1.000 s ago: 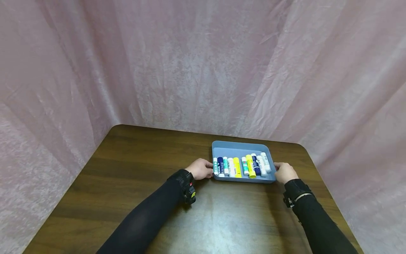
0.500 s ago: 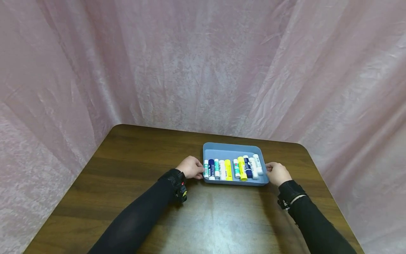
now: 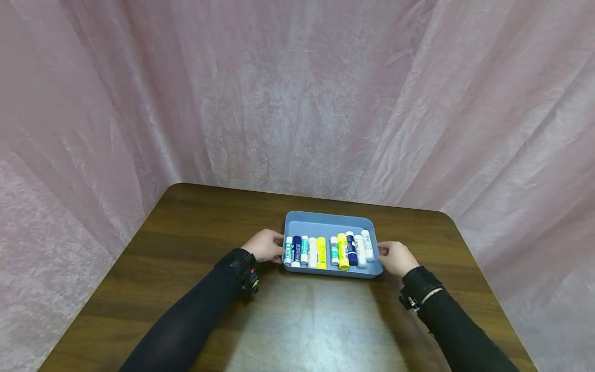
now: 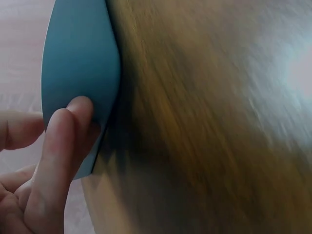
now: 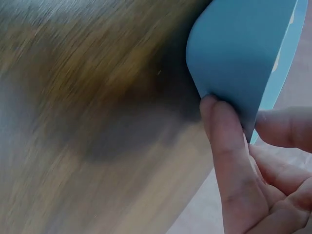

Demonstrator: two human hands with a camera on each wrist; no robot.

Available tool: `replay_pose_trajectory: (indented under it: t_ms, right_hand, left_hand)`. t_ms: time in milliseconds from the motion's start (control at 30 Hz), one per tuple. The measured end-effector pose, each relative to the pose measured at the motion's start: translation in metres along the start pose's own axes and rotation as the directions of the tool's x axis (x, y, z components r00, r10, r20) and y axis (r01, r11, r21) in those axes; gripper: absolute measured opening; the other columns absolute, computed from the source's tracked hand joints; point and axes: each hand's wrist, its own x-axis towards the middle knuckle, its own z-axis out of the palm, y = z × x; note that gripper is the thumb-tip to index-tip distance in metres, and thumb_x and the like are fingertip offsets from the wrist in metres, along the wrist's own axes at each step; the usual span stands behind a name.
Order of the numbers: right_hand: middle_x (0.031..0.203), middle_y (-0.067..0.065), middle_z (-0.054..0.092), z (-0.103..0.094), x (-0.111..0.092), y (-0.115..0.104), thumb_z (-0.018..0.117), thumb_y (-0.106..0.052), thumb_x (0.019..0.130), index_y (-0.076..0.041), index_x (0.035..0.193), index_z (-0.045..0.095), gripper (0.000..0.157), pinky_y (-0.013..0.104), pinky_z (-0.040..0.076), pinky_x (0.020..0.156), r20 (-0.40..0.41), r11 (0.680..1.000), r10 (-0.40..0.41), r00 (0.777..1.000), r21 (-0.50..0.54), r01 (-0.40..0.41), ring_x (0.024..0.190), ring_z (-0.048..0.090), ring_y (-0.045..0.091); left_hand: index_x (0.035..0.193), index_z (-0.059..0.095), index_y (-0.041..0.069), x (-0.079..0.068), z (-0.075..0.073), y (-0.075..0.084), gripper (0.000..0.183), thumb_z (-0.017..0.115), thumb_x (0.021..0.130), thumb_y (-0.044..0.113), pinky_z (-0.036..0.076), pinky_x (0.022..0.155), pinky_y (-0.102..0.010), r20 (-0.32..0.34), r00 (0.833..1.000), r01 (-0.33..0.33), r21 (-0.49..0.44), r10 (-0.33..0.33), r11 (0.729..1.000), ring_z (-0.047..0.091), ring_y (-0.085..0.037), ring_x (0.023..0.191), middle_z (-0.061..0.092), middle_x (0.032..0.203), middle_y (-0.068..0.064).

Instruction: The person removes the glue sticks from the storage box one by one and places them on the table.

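Two black sleeves [image 3: 183,318] stretch over the near part of the brown wooden table [image 3: 297,305], with a bright patch of light shining on the wood between them. Each wrist wears a black strap [image 3: 420,284]. Beyond the straps, the left hand [image 3: 264,246] and the right hand [image 3: 397,258] hold the blue tray [image 3: 325,227] at its two short ends. Both grips are closed on the tray: in each wrist view the thumb is at the rim while fingers press the outside of the wall, so the wall is pinched between them. The tray is over the far half of the table, between the hands; whether its whole underside touches the wood, I cannot tell.

Ten small tubes [image 3: 321,253] lie inside, side by side along the near part of the tray, their ends pointing toward and away from the person. From left to right they are green and white, dark blue, green and white, white, yellow, then after a small gap green and white, yellow, dark blue, white and white. The last few lean slightly. Their printing is too small to read. Behind the table's far edge hangs a pink, shiny curtain [image 3: 297,103] in loose folds.
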Motion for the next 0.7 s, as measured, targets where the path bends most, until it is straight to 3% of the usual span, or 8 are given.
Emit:
replay_pose_trajectory:
  t_ms: [200,367,700]
  right_hand:
    - [0.084,0.008,0.06,0.008,-0.001,-0.009,0.064,-0.004,0.092,0.013,0.126,0.064,0.038,0.027,0.04,0.06,0.026,0.999,-0.024,0.999,0.048,0.023,0.072,0.053,0.019]
    - [0.086,0.009,0.06,0.014,-0.003,-0.018,0.065,-0.005,0.093,0.011,0.128,0.064,0.038,0.029,0.041,0.063,0.028,0.999,-0.024,0.999,0.047,0.023,0.074,0.055,0.02]
    - [0.084,0.008,0.06,0.026,-0.006,-0.031,0.066,-0.006,0.094,0.01,0.13,0.06,0.039,0.028,0.043,0.062,0.069,0.997,-0.034,0.997,0.071,0.029,0.07,0.054,0.017]
  left_hand:
    - [0.144,0.052,-0.005,-0.008,-0.009,-0.006,0.05,0.065,0.097,0.007,0.06,0.068,-0.032,-0.023,1.0,0.01,0.098,-0.008,0.995,0.07,-0.015,0.065,0.074,0.093,-0.011]
    - [0.14,0.055,-0.005,-0.015,-0.016,-0.012,0.044,0.063,0.101,0.012,0.056,0.06,-0.027,-0.041,0.999,0.006,0.167,0.001,0.986,0.068,-0.015,0.062,0.071,0.08,-0.006]
    - [0.139,0.053,-0.007,-0.031,-0.029,-0.027,0.042,0.06,0.102,0.012,0.052,0.058,-0.025,-0.021,1.0,-0.007,0.211,0.011,0.978,0.07,-0.017,0.063,0.071,0.075,-0.005]
